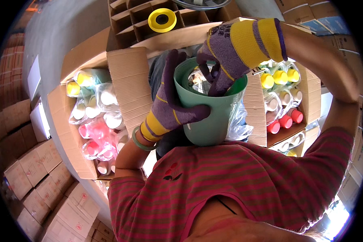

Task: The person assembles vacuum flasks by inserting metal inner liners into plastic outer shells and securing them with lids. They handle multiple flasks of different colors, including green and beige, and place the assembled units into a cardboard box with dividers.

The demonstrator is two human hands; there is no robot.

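While the green pot (pixel 209 121) sits close against our striped shirt (pixel 230 173), between the left box (pixel 129 84) and the right box (pixel 256 111), both open, we hold it with the left hand (pixel 171 103): its fingers are closed on the pot's outside, the thumb laid across the front. We have the right hand (pixel 226 56) over the rim, its fingers bent inside the mouth; we cannot tell whether they grip anything. Inside the pot we see a pale, shiny thing (pixel 197 80), partly hidden by the right hand. Both hands wear purple and yellow gloves (pixel 246 44). A green bracelet (pixel 138 142) circles the left wrist. A clear bag (pixel 240 125) shows just beside the pot, on its right. In the left box we see wrapped bottles (pixel 92 108) with yellow, white and pink caps; in the right box, 3 yellow caps (pixel 280 77), some pale ones and 3 red caps (pixel 285 121). Beyond the pot, a divided carton (pixel 127 30) bears a yellow lid (pixel 162 28) with a dark centre.
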